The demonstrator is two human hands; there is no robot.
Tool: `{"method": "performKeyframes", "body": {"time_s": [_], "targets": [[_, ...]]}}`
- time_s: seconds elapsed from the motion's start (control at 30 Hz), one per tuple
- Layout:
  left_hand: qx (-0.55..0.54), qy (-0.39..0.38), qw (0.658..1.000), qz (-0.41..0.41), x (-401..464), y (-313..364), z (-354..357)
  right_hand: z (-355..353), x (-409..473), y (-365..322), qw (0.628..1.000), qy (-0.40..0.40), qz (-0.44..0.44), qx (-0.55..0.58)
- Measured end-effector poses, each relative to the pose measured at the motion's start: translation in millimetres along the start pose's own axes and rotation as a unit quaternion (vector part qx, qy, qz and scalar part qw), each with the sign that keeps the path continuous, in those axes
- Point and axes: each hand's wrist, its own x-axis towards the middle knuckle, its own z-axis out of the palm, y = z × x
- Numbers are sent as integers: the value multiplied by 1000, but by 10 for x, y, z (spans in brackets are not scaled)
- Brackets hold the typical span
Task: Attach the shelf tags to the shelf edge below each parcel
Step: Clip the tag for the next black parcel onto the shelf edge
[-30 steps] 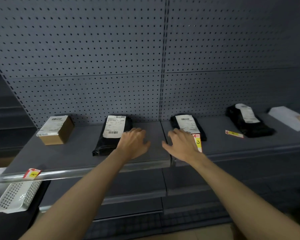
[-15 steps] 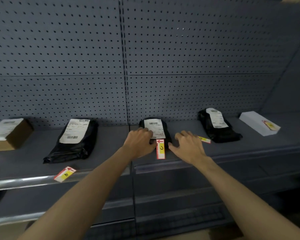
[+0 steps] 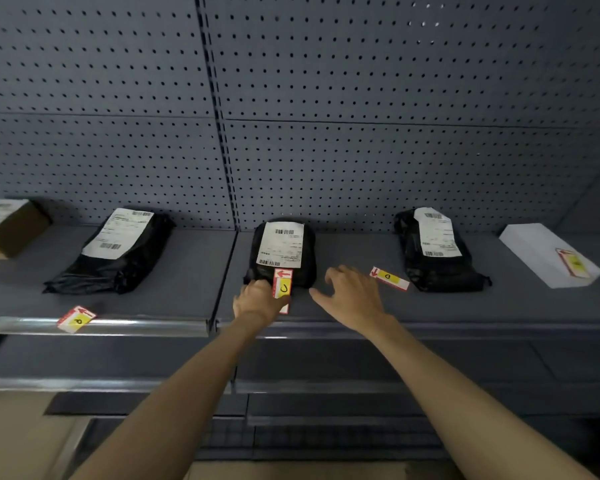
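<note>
Two bare hands are reaching over the grey shelf (image 3: 187,271) toward the middle black parcel (image 3: 284,252). The left hand (image 3: 257,301) is closing its fingers on a red, white and yellow shelf tag (image 3: 283,284), holding it upright against the near end of that parcel; the tag is showing a red arrow above a handwritten mark on yellow. The right hand (image 3: 352,299) is hovering at 3 o'clock of the left one, fingers spread and loosely curled, gripping nothing and touching no parcel.

Three more tags are lying about. One (image 3: 76,318) is resting on the shiny shelf edge (image 3: 135,325) at 7 o'clock of the left black parcel (image 3: 115,251). Another (image 3: 389,278) is lying flat on the shelf between the right hand and the right black parcel (image 3: 437,251), just at that parcel's 9 o'clock. The last (image 3: 573,263) is sitting on top of a white box (image 3: 533,247) at the far right. A brown cardboard box (image 3: 11,226) is standing at the far left. Behind everything, a grey pegboard wall (image 3: 360,98) is rising.
</note>
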Motion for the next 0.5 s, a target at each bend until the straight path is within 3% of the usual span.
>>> {"method": "performKeyframes", "body": {"time_s": [0.1, 0.2, 0.3, 0.5], "targets": [[-122, -7, 992, -23, 43, -29, 6, 60, 8, 35, 998, -32, 17, 48], [-170, -15, 985, 6, 29, -57, -102, 66, 35, 76, 986, -76, 42, 144], [-139, -48, 984, 100, -41, -117, -276, 54, 52, 51, 959, -117, 68, 250], [-45, -67, 969, 232, -187, -220, -516, 65, 66, -205, 940, -119, 30, 320]]}}
